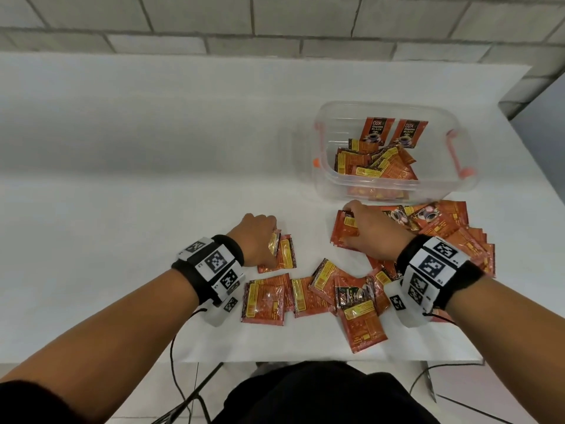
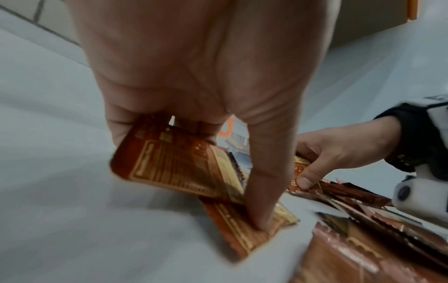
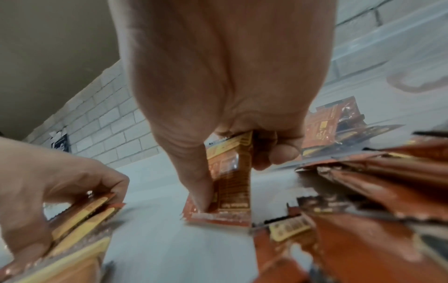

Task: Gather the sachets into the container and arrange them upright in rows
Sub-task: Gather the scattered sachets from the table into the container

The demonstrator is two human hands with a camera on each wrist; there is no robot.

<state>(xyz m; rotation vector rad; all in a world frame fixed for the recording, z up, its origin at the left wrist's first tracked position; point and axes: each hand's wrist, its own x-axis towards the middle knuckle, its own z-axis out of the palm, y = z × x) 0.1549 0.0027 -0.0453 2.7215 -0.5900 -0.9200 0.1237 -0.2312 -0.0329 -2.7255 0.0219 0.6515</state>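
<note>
Orange coffee sachets [image 1: 308, 293] lie scattered on the white table [image 1: 122, 179] near its front edge. My left hand [image 1: 260, 237] grips a sachet [image 2: 174, 162] on edge, its thumb pressing another sachet [image 2: 244, 229] flat on the table. My right hand [image 1: 371, 232] pinches a sachet [image 3: 230, 172] held upright at the left end of the big pile [image 1: 452, 234]. The clear plastic container [image 1: 394, 148] stands behind the pile; inside, two sachets [image 1: 393, 131] lean upright against the far wall and several lie jumbled [image 1: 376, 162].
The container has orange latch clips [image 1: 455, 154] on its sides. The table's right edge [image 1: 519, 166] runs close beside the container. A grey block wall [image 1: 275, 22] rises behind the table. Black cables [image 1: 177, 377] hang below the front edge.
</note>
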